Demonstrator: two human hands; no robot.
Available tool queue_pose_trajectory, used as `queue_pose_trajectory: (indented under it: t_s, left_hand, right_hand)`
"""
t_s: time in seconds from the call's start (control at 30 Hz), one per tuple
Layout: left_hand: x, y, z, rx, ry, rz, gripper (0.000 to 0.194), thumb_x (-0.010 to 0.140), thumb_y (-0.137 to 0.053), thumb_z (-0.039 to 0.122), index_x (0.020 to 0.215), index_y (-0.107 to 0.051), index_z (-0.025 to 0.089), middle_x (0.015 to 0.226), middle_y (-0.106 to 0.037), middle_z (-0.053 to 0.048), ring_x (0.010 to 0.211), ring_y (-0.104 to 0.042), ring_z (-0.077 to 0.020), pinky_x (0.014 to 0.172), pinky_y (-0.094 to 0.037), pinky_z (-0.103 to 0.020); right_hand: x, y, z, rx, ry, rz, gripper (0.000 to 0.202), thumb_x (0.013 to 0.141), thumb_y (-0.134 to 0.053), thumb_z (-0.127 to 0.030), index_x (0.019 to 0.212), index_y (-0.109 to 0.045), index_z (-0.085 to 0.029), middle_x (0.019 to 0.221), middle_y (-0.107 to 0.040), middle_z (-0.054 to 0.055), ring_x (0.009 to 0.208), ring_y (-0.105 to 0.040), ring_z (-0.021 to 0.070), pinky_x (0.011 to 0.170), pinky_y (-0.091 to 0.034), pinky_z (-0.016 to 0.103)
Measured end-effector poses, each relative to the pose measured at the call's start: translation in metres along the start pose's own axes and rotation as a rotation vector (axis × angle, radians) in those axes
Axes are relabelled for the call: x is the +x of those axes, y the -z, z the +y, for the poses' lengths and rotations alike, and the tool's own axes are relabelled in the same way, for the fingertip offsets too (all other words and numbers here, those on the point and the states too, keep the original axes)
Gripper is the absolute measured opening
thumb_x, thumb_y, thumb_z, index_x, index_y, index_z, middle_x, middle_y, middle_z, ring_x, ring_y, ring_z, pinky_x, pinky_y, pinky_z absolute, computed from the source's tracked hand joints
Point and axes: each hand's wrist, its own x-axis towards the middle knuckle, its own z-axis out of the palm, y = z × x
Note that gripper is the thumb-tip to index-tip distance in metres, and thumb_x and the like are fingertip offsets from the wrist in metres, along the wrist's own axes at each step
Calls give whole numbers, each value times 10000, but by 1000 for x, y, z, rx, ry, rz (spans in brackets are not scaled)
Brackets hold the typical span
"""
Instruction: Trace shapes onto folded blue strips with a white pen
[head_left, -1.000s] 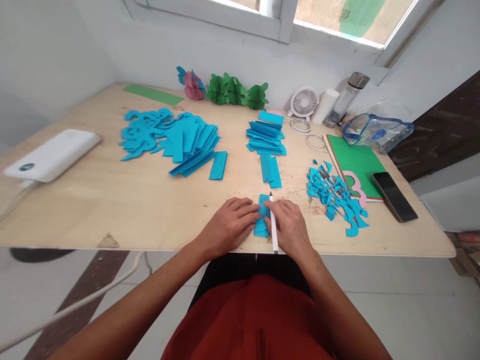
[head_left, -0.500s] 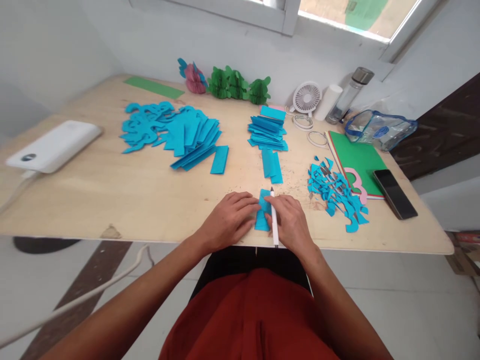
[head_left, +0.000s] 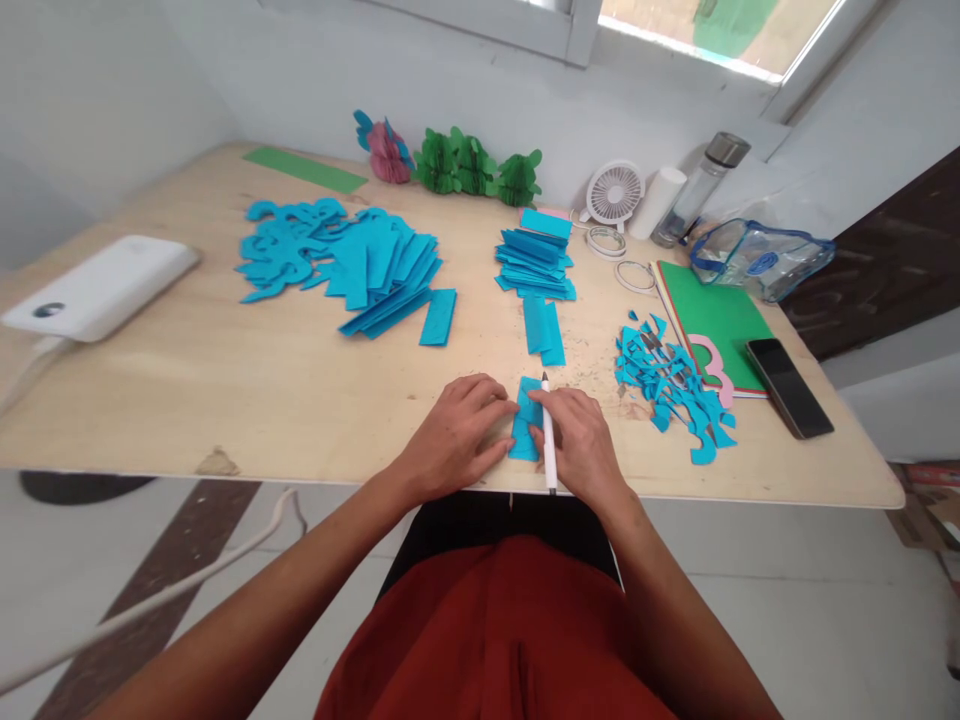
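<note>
A small folded blue paper strip (head_left: 528, 420) lies near the table's front edge between my two hands. My left hand (head_left: 459, 435) rests at its left edge; index fingertip and thumb tip touch the paper, with a gap between them. My right hand (head_left: 579, 440) holds a white pen (head_left: 550, 440) with a dark tip, which points away from me across the strip's right side. Fingertips of that hand also press on the paper. Just beyond lie two more blue strips (head_left: 543, 330), and behind them a pile of folded blue strips (head_left: 534, 265).
Cut blue shapes (head_left: 289, 245) and folded blue papers (head_left: 386, 262) lie left. Blue scraps (head_left: 671, 385), a green notebook (head_left: 720, 320) and a phone (head_left: 789, 387) are right. A power bank (head_left: 101, 285), green paper figures (head_left: 469, 163), a small fan (head_left: 613, 195) and a bottle (head_left: 701, 190) stand around.
My left hand's fingers have spread slightly, the index lifting away from the thumb at the paper's edge. My right hand and the pen have hardly moved. The view has shifted a little.
</note>
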Motion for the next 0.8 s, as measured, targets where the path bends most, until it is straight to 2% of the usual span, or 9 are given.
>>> queue_pose_trajectory:
  t_s: [0.2,0.43,0.8]
  left_hand:
    - [0,0,1,19,14,-9,285,880,-501,297,1119,-602,178,1085,-593,-127,1063,-514,-292,969,-430,-508]
    - [0,0,1,20,13,1,280,876,-508,296,1106,-605,171,1076,-593,-127,1062,-516,-293,974,-426,-505]
    - [0,1,1,5,24,-16,285,877,-505,306,1118,-597,186,1098,-595,-122,1066,-515,-286,984,-421,-503]
  right_hand:
    - [0,0,0,4,-11,-7,379,933,-533,-223,1308,-587,-240,1067,-697,98,1058,-583,275,902,-467,438]
    - [0,-1,0,13,-15,0,330,932,-539,-243,1252,-616,-224,1074,-695,105,1067,-585,279,913,-465,445]
    - [0,1,0,27,-14,-15,384,919,-552,-224,1301,-586,-237,1093,-692,97,1071,-578,277,911,-461,436]
